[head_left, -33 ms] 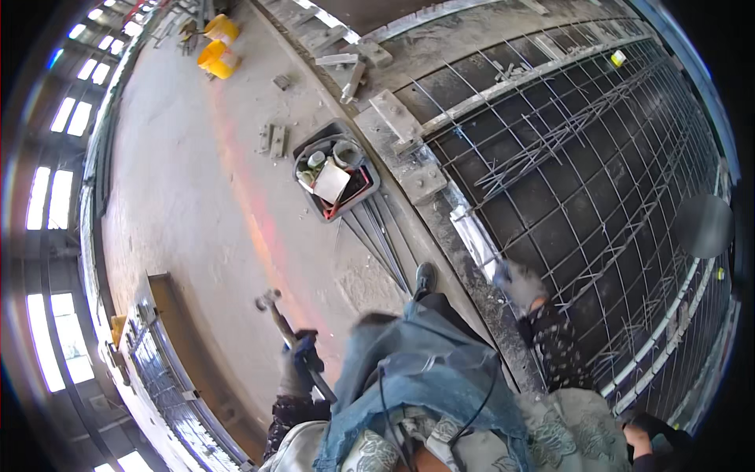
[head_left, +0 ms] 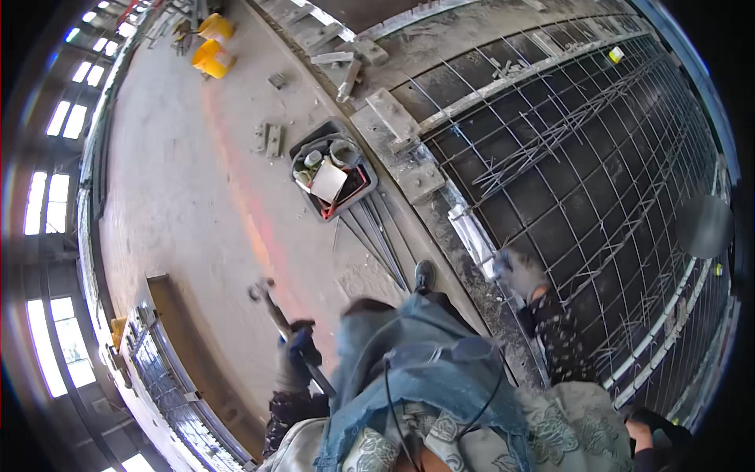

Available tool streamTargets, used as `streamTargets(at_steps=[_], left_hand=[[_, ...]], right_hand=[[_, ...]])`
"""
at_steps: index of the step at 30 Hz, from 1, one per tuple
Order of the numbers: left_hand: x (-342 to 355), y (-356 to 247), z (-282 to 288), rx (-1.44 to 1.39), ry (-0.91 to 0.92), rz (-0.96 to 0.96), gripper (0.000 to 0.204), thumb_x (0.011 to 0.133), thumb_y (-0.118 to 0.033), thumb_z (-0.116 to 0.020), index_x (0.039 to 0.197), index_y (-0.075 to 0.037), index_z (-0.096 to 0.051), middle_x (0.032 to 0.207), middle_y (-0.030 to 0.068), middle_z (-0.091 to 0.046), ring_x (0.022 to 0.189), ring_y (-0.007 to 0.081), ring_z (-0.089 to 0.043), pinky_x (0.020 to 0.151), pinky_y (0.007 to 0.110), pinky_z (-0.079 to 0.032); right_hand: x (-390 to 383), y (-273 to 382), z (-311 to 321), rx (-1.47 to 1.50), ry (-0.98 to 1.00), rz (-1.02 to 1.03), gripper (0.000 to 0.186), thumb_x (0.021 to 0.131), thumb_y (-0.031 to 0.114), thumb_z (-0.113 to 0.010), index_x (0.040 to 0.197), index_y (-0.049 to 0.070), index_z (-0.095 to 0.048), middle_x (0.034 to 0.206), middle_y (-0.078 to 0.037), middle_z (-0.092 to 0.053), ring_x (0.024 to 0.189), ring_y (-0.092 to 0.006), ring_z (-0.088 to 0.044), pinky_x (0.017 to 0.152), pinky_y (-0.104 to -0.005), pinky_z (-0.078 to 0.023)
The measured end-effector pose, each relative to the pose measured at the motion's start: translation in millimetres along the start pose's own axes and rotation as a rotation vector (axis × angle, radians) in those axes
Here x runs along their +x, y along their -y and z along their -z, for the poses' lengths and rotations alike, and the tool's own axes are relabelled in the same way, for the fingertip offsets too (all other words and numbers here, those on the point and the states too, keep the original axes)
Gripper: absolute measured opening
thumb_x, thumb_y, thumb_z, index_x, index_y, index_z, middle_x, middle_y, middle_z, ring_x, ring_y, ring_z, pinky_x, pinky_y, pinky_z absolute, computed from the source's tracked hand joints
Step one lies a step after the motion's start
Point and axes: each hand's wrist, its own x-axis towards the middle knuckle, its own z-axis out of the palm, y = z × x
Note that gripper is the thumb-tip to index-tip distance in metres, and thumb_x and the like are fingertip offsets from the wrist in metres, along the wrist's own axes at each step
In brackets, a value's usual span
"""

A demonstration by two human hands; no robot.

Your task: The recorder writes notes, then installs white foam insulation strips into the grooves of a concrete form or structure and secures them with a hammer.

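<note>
Head view: a hammer (head_left: 275,315) juts forward from the gloved left hand (head_left: 296,362), whose fingers wrap its handle. The gloved right hand (head_left: 521,274) is at a pale edge strip (head_left: 470,233); I cannot tell its grip. Right of it spreads steel mesh (head_left: 568,193); ahead, between both hands, sits a grey tub (head_left: 347,206).

A long-handled hammer with a grey metal head (head_left: 277,315) slants head-forward, well left of a narrow white strip (head_left: 472,234)
</note>
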Motion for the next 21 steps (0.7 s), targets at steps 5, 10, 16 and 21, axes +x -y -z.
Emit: streamTargets(at_steps=[5, 10, 16, 21], left_hand=[[49, -150, -128, 0.022, 0.293, -0.312, 0.030, 0.083, -0.018, -0.059, 0.108, 0.000, -0.057, 0.056, -0.0030, -0.043, 0.042, 0.0077, -0.043, 0.038, 0.023, -0.036], [127, -243, -240, 0.005, 0.511, -0.334, 0.028, 0.084, -0.015, -0.059, 0.108, 0.000, -0.056, 0.059, -0.0012, -0.044, 0.045, 0.0082, -0.044, 0.040, 0.022, -0.035], [286, -431, -328, 0.389, 0.600, -0.640, 0.023, 0.082, -0.009, -0.061, 0.103, 0.001, -0.062, 0.071, 0.0019, -0.058, 0.052, 0.0077, -0.050, 0.046, 0.022, -0.039], [416, -576, -365, 0.886, 0.367, -0.439, 0.020, 0.077, -0.002, -0.066, 0.096, -0.006, -0.065, 0.060, -0.0051, -0.053, 0.046, 0.0029, -0.044, 0.038, 0.019, -0.032]], right_hand=[[128, 30, 88, 0.220, -0.049, -0.026, 0.022, 0.086, 0.027, -0.058, 0.096, 0.007, -0.057, 0.090, -0.012, -0.065, 0.087, -0.0295, -0.064, 0.075, -0.0378, -0.048], [276, 84, 150, 0.063, -0.093, 0.100, 0.027, 0.087, 0.031, -0.057, 0.100, 0.008, -0.057, 0.093, -0.015, -0.064, 0.089, -0.0314, -0.062, 0.077, -0.0395, -0.047], [447, 97, 266, 0.330, -0.183, 0.056, 0.017, 0.089, 0.021, -0.057, 0.099, 0.008, -0.056, 0.084, -0.004, -0.062, 0.077, -0.0127, -0.057, 0.073, -0.0288, -0.046], [478, 83, 343, 0.672, -0.264, -0.151, 0.035, 0.091, 0.025, -0.057, 0.119, 0.005, -0.054, 0.102, -0.004, -0.063, 0.091, -0.0128, -0.058, 0.082, -0.0263, -0.045]])
